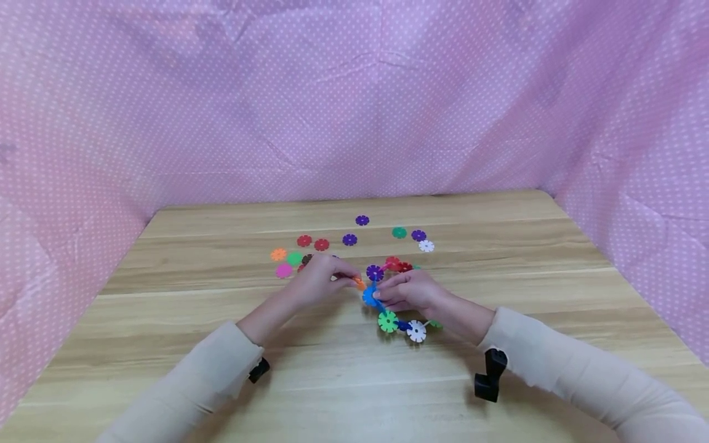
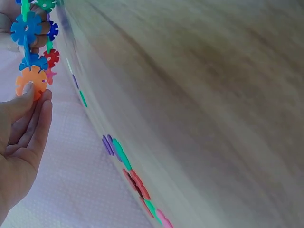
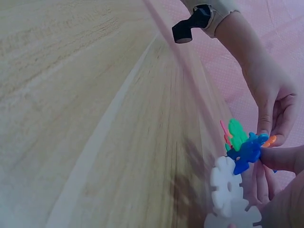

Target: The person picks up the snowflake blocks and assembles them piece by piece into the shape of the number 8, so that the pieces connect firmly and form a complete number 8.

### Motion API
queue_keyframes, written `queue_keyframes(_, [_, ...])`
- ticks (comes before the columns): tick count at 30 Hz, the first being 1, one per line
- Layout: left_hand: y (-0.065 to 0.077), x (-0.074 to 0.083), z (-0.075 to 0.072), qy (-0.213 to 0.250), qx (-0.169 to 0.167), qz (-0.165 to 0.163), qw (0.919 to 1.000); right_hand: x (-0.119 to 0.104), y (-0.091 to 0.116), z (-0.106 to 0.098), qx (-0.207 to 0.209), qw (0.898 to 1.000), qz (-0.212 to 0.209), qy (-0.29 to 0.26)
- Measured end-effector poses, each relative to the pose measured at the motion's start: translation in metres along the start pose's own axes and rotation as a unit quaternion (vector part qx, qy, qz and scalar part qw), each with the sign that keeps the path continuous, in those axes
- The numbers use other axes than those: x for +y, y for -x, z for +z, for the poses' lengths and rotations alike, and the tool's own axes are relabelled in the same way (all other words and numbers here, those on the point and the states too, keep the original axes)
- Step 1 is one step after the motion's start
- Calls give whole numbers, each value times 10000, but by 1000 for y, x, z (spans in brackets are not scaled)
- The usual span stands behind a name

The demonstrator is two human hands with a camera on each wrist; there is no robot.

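Note:
My left hand [image 1: 318,280] pinches an orange notched snowflake disc [image 2: 31,81] between thumb and fingertips. That disc meets the end of a chain of slotted-together plastic discs. On the chain's near side my right hand [image 1: 418,289] pinches a light blue disc [image 1: 368,296], thumb on its face. From there the chain bends round through a green disc [image 1: 388,321], a dark blue one and a white disc [image 1: 416,331]. Its far side carries a purple disc [image 1: 375,272] and red discs [image 1: 392,263]. The right hand hides part of the chain.
Loose discs lie on the wooden table [image 1: 166,295] beyond the hands: an orange disc [image 1: 279,254] and a pink disc [image 1: 284,271] at left, several purple and red ones, a white disc [image 1: 426,245] at right. A pink dotted curtain [image 1: 354,111] encloses the table's back and sides.

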State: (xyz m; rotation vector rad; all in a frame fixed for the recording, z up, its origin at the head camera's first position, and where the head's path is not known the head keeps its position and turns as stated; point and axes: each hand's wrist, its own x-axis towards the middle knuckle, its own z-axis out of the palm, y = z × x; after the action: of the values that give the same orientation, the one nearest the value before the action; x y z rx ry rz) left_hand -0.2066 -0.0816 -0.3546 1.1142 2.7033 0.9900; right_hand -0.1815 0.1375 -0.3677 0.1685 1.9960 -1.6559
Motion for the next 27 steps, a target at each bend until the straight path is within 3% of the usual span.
queue_keyframes(3, [0, 2, 1, -47, -12, 61, 10000, 0, 0, 1, -13, 10000, -4, -36])
queue_keyframes(12, [-2, 5, 3, -269, 111, 671, 9973, 0, 1, 4, 153, 9997, -8, 206])
queue_keyframes(20, [-2, 0, 4, -165, 162, 1153, 9931, -3, 5, 9, 385, 9989, 36, 245])
queue_keyframes(27, [0, -5, 5, 148, 150, 1136, 9933, -4, 6, 11, 300, 9991, -104, 270])
